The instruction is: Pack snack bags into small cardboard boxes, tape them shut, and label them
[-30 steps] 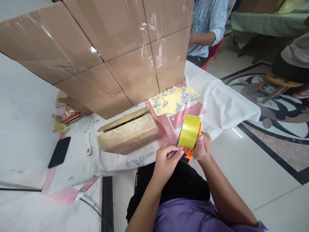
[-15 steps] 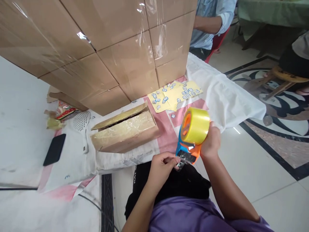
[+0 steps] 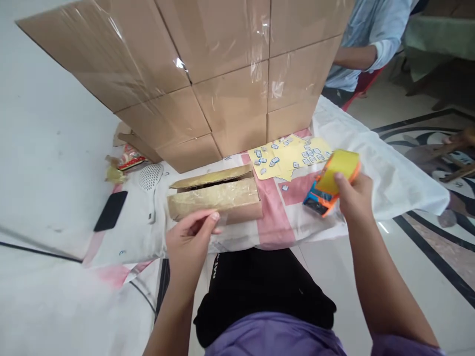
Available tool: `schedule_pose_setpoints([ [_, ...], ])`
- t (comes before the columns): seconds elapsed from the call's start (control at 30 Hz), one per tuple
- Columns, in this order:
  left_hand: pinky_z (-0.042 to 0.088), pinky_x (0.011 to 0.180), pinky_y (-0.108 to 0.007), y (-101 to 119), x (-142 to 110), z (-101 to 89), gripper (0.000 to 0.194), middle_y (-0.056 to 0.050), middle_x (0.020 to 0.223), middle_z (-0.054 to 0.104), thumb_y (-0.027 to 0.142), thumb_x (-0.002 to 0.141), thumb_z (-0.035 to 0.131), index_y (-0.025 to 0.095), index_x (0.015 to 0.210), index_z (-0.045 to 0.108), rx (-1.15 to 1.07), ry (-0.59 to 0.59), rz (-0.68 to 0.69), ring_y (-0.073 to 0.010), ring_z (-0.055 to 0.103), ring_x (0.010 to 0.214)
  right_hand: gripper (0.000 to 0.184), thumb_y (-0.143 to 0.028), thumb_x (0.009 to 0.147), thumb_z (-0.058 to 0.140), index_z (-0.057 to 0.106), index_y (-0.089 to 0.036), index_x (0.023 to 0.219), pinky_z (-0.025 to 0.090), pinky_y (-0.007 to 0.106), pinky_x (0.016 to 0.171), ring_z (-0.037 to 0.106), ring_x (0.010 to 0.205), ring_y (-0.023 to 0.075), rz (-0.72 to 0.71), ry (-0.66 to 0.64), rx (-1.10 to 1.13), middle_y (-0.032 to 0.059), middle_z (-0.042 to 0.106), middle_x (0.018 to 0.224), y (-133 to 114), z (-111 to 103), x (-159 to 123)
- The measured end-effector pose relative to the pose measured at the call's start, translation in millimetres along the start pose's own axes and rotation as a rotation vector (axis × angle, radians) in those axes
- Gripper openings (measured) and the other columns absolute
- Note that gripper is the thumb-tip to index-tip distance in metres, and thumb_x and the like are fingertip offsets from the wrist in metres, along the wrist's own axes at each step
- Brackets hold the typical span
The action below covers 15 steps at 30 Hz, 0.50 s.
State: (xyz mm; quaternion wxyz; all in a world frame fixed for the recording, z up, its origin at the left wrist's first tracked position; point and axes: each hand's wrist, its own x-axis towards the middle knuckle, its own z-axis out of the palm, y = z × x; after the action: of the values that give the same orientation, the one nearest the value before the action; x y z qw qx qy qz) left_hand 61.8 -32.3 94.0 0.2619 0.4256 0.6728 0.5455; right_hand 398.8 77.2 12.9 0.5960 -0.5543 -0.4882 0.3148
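Note:
My right hand (image 3: 354,195) grips an orange and blue tape dispenser (image 3: 329,184) that carries a yellow roll, held low over the white and pink sheet (image 3: 276,225). My left hand (image 3: 191,237) is pinched, thumb against fingers, and seems to hold the end of a clear tape strip stretched toward the dispenser. That hand is just in front of a small brown box (image 3: 217,198) wrapped in clear tape, which lies on the sheet.
A tall stack of taped cartons (image 3: 222,74) rises behind the small box. Yellow sticker sheets (image 3: 289,155) lie at its foot. A black phone (image 3: 110,210), a white perforated tool (image 3: 150,180) and snack wrappers (image 3: 126,160) lie left. A person in a blue shirt (image 3: 371,44) sits behind.
My hands have moved apart. The left hand went left to the small box, the right hand carried the dispenser right and lowered it, tilted. The view shifted left.

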Motion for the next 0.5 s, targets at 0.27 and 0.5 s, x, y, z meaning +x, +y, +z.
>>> schedule_pose_setpoints([
  [0.27,0.038,0.034,-0.019,4,28,-19.2,0.016,-0.001,0.072,0.077,0.032,0.079,0.081,0.020,0.090,0.081,-0.176,0.107,0.013,-0.0019,0.041,0.034,0.071,-0.064,0.077,0.078,0.058,-0.023,0.131,0.057,0.058,0.090,0.068,0.108,0.0366,0.028,0.205,-0.353,0.0152,0.069,0.119,0,3,15],
  [0.5,0.039,0.032,-0.017,6,13,-2.5,0.011,0.001,0.074,0.078,0.030,0.080,0.080,0.024,0.089,0.083,-0.076,-0.038,0.060,-0.0038,0.047,0.037,0.036,-0.040,0.089,0.075,0.068,-0.030,0.123,0.049,0.053,0.102,0.057,0.125,0.0312,-0.580,-0.445,-0.189,0.0087,0.063,0.129,-118,89,-45],
])
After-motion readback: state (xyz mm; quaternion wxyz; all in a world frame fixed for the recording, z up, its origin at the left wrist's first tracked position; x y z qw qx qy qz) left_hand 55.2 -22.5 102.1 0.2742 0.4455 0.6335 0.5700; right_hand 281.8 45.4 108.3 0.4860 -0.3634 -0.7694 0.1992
